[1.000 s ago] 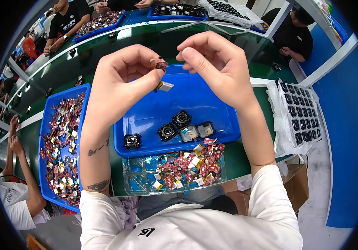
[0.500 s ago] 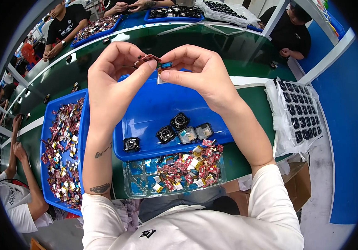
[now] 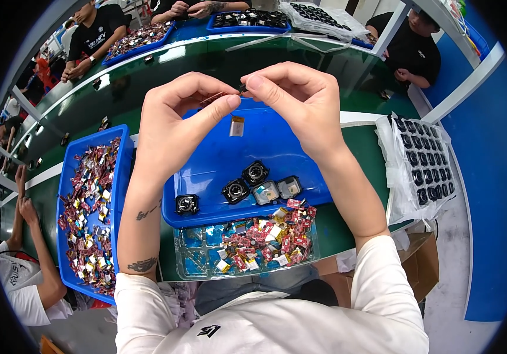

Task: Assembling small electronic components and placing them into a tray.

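Holding both hands raised over the blue tray [image 3: 301, 147], I note the left hand [image 3: 174, 121] pinching a small reddish circuit piece [image 3: 213, 98] between thumb and forefinger, its remaining fingers curled. The right hand [image 3: 301, 100] is closed in a fingertip pinch on a tiny dark part [image 3: 243, 88] at the end of that piece; I cannot tell whether it is a plug or a wire end. A small silver cell [image 3: 237, 125] hangs just below the pinch, apparently tethered to the piece, free of the tray floor.

On the tray floor sit several round black housings [image 3: 255, 173] and two clear-wrapped ones beside them. A clear tray [image 3: 191, 259] nearer my body holds a heap of the same reddish pieces with silver cells. A long blue bin [image 3: 123, 153] on my left holds many more. The green worktop [image 3: 360, 153] carries a bagged rack of black parts [image 3: 422, 165] on my right.

Judgement on the step: the two pinch points are almost touching, so control is good. I would keep the grips close, align the dark part squarely before pressing, and avoid pulling on the hanging cell, since its lead looks thin.
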{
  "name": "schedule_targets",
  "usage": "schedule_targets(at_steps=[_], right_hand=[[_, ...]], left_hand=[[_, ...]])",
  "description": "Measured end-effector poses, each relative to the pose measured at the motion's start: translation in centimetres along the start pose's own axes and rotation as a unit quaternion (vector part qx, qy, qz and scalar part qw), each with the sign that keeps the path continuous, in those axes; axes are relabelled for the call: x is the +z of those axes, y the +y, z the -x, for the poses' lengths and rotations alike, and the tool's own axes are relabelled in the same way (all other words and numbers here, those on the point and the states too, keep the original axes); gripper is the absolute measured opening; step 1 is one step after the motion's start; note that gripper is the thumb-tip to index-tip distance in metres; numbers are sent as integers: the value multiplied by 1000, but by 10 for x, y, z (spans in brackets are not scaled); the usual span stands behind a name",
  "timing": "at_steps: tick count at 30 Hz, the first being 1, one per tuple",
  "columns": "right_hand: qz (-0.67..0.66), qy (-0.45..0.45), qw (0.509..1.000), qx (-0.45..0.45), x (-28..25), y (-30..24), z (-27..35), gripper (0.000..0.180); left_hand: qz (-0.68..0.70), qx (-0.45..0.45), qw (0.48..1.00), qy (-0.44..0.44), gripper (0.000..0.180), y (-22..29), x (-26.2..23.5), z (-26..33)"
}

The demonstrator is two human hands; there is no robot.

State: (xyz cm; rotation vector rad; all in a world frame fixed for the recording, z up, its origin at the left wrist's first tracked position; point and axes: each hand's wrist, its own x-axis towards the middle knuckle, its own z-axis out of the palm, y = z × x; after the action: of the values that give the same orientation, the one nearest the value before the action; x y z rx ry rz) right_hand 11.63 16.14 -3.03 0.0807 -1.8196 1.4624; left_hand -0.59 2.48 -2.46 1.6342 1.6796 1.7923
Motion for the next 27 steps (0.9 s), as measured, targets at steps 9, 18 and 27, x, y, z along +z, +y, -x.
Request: schedule_targets(at_steps=[9, 18, 27], right_hand=[[-116, -77, 989, 50, -11, 1, -2, 16], [-135, -87, 984, 75, -2, 2, 2, 22], [-33, -72, 995, 69, 5, 21, 0, 24]], left_hand=[[2, 5, 1000, 22, 11, 6, -3, 3], [64, -37, 997, -14, 11, 5, 3, 3], [107, -26, 993, -28, 9, 16, -16, 5]])
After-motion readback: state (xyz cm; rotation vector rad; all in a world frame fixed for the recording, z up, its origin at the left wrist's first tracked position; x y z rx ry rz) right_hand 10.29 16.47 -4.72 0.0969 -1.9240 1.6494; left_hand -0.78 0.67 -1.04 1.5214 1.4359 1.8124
